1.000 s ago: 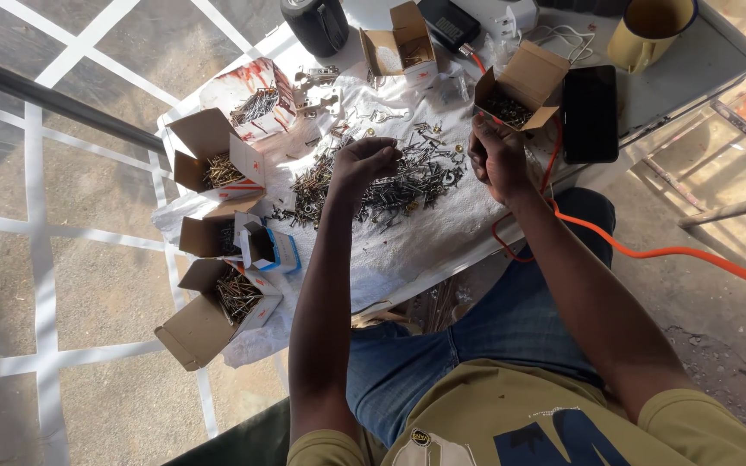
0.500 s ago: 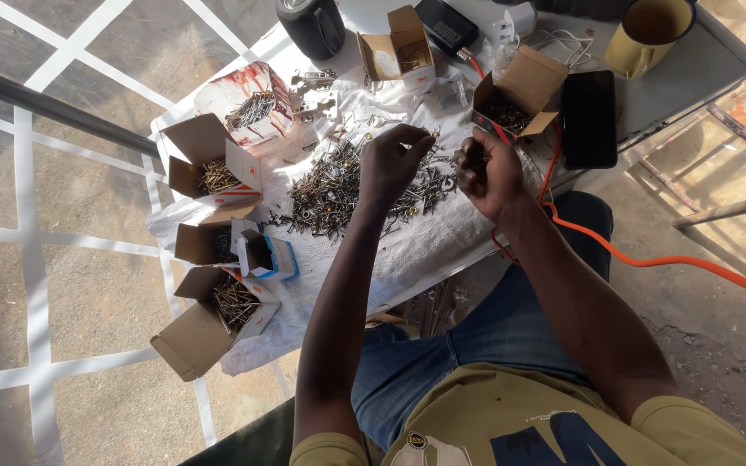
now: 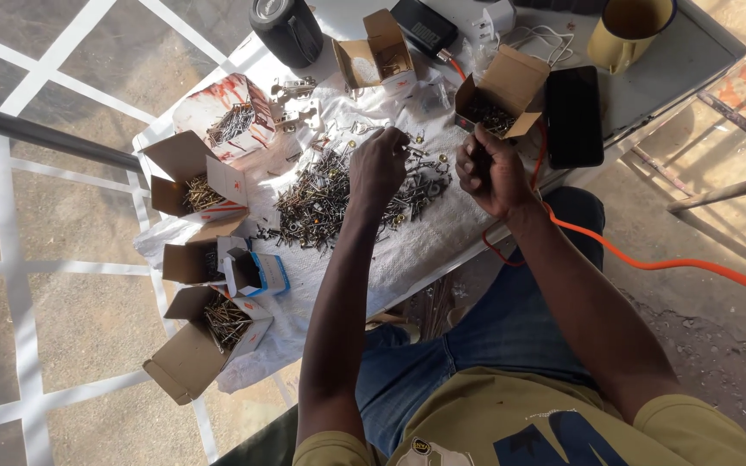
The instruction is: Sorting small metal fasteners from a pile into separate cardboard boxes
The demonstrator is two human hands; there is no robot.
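The left hand (image 3: 379,164) is curled over the heap of screws (image 3: 338,194) on the white cloth (image 3: 425,250), something small pinched; the right hand (image 3: 489,171) is cupped half-closed beside an open carton (image 3: 502,95), contents unseen.

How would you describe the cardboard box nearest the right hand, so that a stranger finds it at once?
Start at the white cloth with the heap of screws. At its far right corner, beside the black phone, stands an open brown box of dark screws, just beyond the right hand. Unlike the other boxes, it is alone on the right side.
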